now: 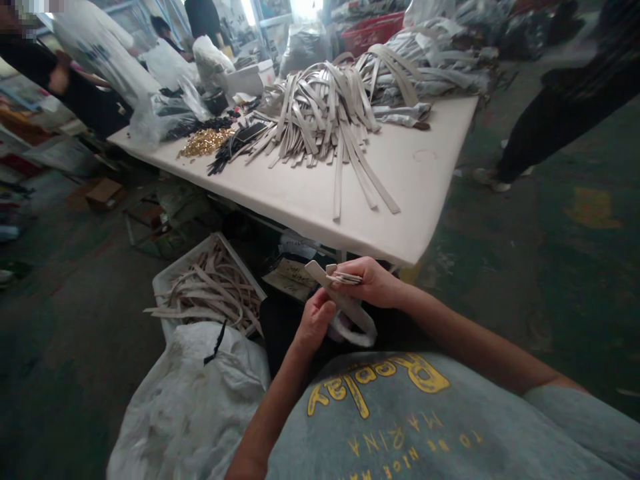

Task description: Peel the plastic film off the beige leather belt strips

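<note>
Over my lap, my left hand (316, 319) is closed on a pale strap (350, 310), which loops down below the hands. One squared end of it sticks up between them. My right hand (373, 281) is wrapped around several stacked strap ends (346, 278), close beside the left hand. The lower part of the loop hangs near my shirt. In front, on the table, lies a big heap of similar pale straps (320, 113), with a few hanging forward toward the near edge.
Left of my lap stands a white bin (163, 287) full of tangled strips, with a white sack (190, 400) nearer. The table (400, 173) also bears small gold metal pieces (206, 142) and black straps (230, 150). A person (530, 127) is at the right.
</note>
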Motion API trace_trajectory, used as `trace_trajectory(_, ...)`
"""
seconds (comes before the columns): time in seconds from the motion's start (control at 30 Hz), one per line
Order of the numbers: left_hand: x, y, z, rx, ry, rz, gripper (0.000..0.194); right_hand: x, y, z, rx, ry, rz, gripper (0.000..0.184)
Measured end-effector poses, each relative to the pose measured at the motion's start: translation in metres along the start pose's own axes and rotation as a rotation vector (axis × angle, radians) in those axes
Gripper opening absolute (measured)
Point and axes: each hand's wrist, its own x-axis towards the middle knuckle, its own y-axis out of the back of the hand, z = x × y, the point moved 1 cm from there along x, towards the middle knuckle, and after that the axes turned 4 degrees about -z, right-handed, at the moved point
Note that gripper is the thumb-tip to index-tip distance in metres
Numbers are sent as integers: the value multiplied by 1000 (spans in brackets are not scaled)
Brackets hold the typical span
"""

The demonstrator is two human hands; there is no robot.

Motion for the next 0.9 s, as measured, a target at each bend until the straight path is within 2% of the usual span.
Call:
trace_trajectory(0.13, 9, -14, 15, 41, 76, 23, 49, -2, -1, 1, 126, -116, -90, 44)
trace_trajectory(0.2, 7, -18, 15, 102, 66, -19, 46, -5, 4, -1, 150, -147, -30, 43)
trace_trajectory(0.33, 0, -13, -8, 353, 10, -114, 47, -10, 13, -10, 3, -64, 153, 42)
trace_trajectory(0.47, -6, -1, -29, 535, -18, -97, 42, -13, 10, -15, -122, -16, 126, 42)
trace_trajectory(0.57, -14, 0, -20, 595, -94, -73, 32, -12, 3, -8, -169, -26, 82, 41)
trace_trajectory(0.67, -17, 2, -4, 557, -100, -36, 33, -5, -7, 8, -193, -20, 37, 40)
trace_trajectory(0.77, -15, 24, 4, 597, -108, 61, 27, 2, -14, 22, -169, 19, 91, 40)
trace_trajectory(0.83, -15, 53, 10, 647, -128, 205, 21, 2, -15, 28, -155, 2, 154, 38)
trace_trajectory(0.9, -17, 91, 23, 669, -145, 338, 21, -2, -14, 33, -173, -48, 183, 38)
